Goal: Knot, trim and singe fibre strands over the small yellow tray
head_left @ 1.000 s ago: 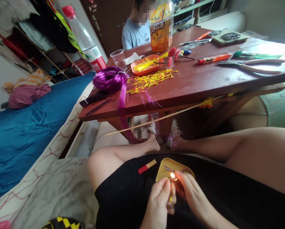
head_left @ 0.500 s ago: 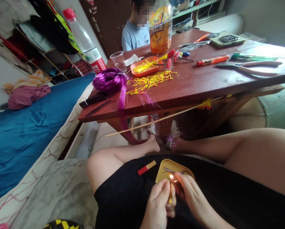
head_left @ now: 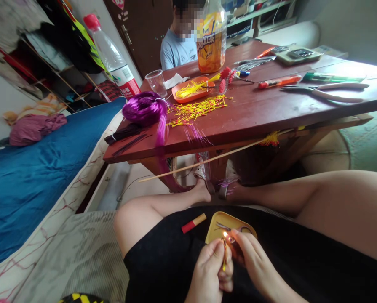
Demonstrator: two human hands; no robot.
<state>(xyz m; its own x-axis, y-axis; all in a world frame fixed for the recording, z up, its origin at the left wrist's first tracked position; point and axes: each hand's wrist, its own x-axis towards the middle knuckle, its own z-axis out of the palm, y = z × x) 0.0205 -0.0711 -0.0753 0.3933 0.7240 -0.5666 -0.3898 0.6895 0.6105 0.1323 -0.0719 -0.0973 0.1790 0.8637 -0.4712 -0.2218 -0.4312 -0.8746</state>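
Note:
Over my lap, my left hand (head_left: 209,263) pinches a short yellow strand (head_left: 224,264) upright between thumb and fingers. Close beside it, my right hand (head_left: 254,259) is closed around a lit lighter (head_left: 237,252), mostly hidden by the fingers. Its small flame (head_left: 225,234) burns right by the strand's dark upper tip; whether they touch I cannot tell. Just beyond both hands, a yellow tray (head_left: 211,232) rests on the black cloth with small scissors (head_left: 223,226) in it. A red-and-gold tube (head_left: 193,223) lies left of the tray.
A reddish-brown table (head_left: 239,120) carries a purple thread bundle (head_left: 144,107), yellow red-tipped strands (head_left: 201,110), an orange dish (head_left: 188,97), pliers (head_left: 327,89) and a big drink bottle (head_left: 211,46). A thin stick (head_left: 207,160) sticks out below its edge. A person (head_left: 178,48) sits across.
Both hands stay almost where they were, with the flame still lit by the strand's tip. The view has shifted very slightly.

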